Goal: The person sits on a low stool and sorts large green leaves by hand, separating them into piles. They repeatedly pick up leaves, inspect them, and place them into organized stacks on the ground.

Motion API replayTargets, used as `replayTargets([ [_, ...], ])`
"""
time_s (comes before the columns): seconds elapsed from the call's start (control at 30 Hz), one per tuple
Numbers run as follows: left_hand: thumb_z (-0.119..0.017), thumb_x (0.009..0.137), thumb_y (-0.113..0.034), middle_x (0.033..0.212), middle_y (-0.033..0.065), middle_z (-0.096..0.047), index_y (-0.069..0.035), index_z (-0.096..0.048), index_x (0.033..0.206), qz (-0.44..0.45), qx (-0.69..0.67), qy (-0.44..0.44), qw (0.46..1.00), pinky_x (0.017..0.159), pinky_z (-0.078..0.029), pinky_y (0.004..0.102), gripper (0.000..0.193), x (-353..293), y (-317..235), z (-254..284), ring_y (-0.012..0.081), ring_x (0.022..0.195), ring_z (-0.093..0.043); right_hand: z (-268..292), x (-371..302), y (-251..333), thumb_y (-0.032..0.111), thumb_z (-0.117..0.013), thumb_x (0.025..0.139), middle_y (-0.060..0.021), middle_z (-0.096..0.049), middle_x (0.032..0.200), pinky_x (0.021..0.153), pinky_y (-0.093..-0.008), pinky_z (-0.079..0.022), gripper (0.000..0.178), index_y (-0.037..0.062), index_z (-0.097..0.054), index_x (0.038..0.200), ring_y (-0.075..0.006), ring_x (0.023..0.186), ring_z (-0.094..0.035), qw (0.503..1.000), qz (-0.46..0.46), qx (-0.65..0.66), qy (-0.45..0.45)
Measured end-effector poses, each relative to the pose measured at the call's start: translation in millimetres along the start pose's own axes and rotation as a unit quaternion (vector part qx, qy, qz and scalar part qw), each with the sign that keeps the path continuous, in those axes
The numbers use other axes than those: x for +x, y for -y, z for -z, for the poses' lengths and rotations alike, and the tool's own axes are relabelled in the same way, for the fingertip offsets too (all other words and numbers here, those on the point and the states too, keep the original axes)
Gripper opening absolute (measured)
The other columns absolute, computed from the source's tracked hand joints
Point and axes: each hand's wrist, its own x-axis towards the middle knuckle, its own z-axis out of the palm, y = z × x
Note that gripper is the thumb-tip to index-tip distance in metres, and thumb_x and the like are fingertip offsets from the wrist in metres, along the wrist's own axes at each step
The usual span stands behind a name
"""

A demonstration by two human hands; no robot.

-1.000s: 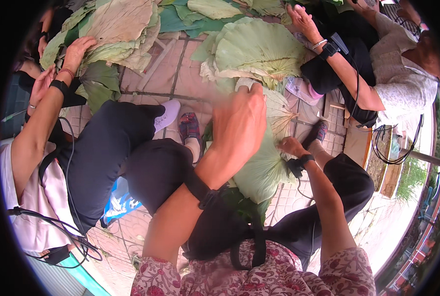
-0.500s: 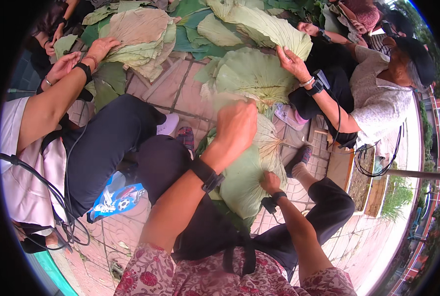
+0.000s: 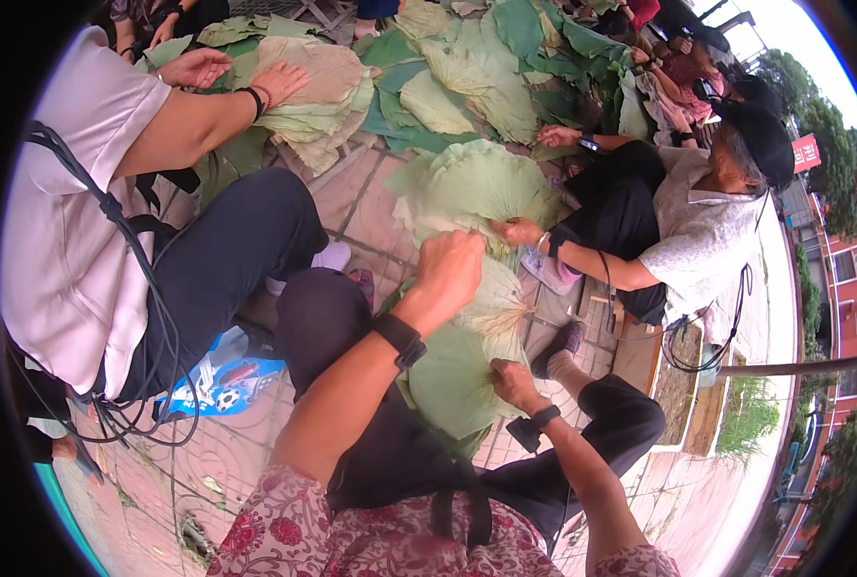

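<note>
Large green lotus leaves lie in a stack over my lap, with a smooth green lotus leaf (image 3: 443, 377) on the near part. My right hand (image 3: 517, 385) is closed on this leaf's right side, fingers pinched together. My left hand (image 3: 450, 276) is in a fist above the far part of the stack, beside a paler, ribbed lotus leaf (image 3: 498, 293). Whatever its curled fingers hold is hidden from view. Just beyond, a co-worker at the right has a hand (image 3: 519, 232) at the edge of another pile of lotus leaves (image 3: 486, 183).
At the left a seated co-worker rests a hand (image 3: 282, 83) on a brownish leaf stack (image 3: 308, 58). More leaves (image 3: 476, 67) spread across the far paving. A blue plastic bag (image 3: 226, 385) lies left of my knee. Wooden planter boxes (image 3: 678, 394) stand at the right.
The right co-worker's raised hand has come down to the leaf pile, and the leaf held up there now lies flat. My left fist stays raised; my right hand keeps its pinch. The view has shifted.
</note>
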Motion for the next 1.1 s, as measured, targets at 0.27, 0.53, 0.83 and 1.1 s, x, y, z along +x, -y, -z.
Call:
replayTargets([
  [0.27,-0.058,0.084,-0.009,0.073,0.0181,-0.062,-0.001,-0.06,0.082,-0.008,-0.006,-0.036,0.999,0.063,-0.048,0.0481,0.008,-4.2,-8.2,7.3,0.0369,0.071,-0.063,89.4,98.8,-18.3,0.014,-0.062,0.091,-0.0067,-0.064,0.075,0.06,-0.0282,-0.047,0.017,-0.0005,-0.057,0.083,-0.0127,0.065,-0.061,0.982,-0.029,0.177,-0.063],
  [0.53,-0.065,0.075,-0.006,0.077,0.0148,-0.063,0.0,-0.061,0.09,-0.01,0.015,0.006,1.0,0.063,-0.047,0.0429,0.017,2.8,-18.2,12.5,0.0318,0.072,-0.064,206.7,213.8,1.4,0.011,-0.06,0.093,-0.003,-0.064,0.078,0.064,-0.0247,-0.053,0.01,0.0031,-0.062,0.088,-0.0115,0.069,-0.064,0.846,-0.016,0.484,-0.223],
  [0.83,-0.06,0.071,0.002,0.081,0.0217,-0.063,0.005,-0.06,0.09,0.011,0.044,0.096,0.994,0.065,-0.051,0.0454,0.019,17.8,-29.6,3.9,0.0368,0.072,-0.066,163.6,312.6,-99.1,0.003,-0.055,0.093,-0.0194,-0.069,0.09,0.06,-0.0323,-0.059,0.011,-0.0051,-0.059,0.098,-0.0226,0.076,-0.07,0.739,-0.274,0.578,-0.212],
  [1.1,-0.058,0.087,-0.009,0.082,0.0189,-0.062,0.002,-0.059,0.092,0.042,0.068,0.141,0.987,0.074,-0.049,0.0458,0.012,22.3,-14.6,-9.4,0.0349,0.079,-0.064,99.6,328.2,-103.2,0.016,-0.059,0.087,-0.0189,-0.069,0.099,0.07,-0.0385,-0.057,0.027,-0.002,-0.06,0.108,-0.0271,0.088,-0.068,0.777,-0.309,0.51,-0.203],
])
